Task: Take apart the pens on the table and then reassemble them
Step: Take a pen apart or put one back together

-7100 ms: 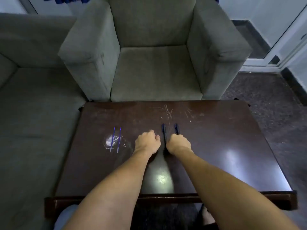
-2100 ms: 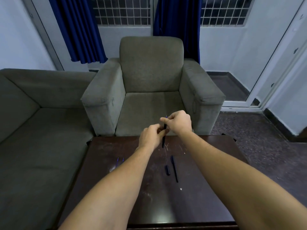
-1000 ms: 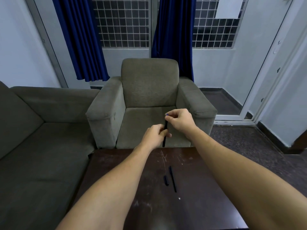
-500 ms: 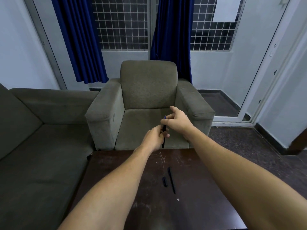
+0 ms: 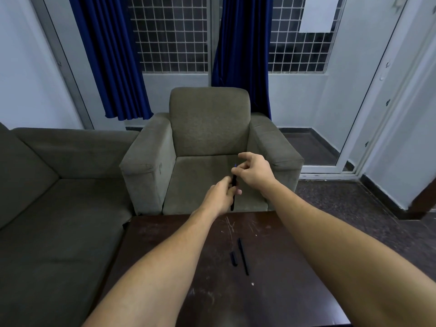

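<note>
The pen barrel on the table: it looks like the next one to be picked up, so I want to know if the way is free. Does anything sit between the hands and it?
Nothing visible blocks it. The pen barrel lies on the bare table, with only a short cap beside it on the left, apart. Both the left hand and the right hand are busy on the held pen above.

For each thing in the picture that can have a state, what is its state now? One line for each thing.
Left hand: shut around the barrel, raised above the table.
Right hand: fingers at the barrel's top, index finger lifted.
Barrel: upright, a blue tip showing at its top.
Cap: lying loose on the table.
Long pen part: lying beside the cap, apart from it.
Table: scratched, with both loose parts on it.
Curtains: drawn partly open.
</note>
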